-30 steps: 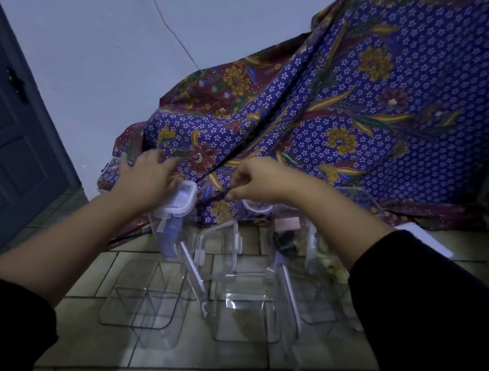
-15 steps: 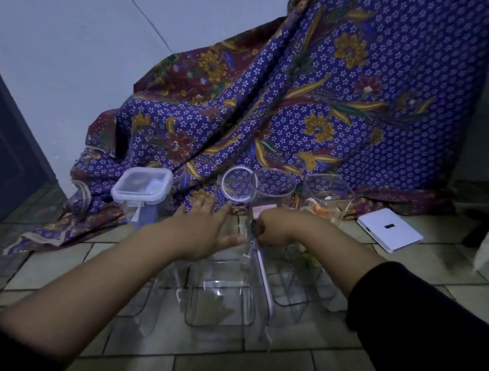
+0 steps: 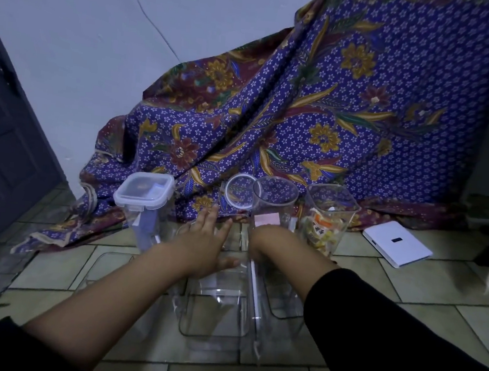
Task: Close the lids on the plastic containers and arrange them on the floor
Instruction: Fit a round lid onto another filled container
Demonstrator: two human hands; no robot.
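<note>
Containers of clear plastic lie on the floor beneath the fingers: probably light, stiff, slick. Grip by the rim. Left hand spread flat; right hand grip indiscernible.

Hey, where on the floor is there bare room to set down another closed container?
Bare tiles lie right of the containers, between the snack-filled container and the white box. More lie left, below the lidded container. The middle is crowded: both hands, left and right, sit among clear open containers.
</note>
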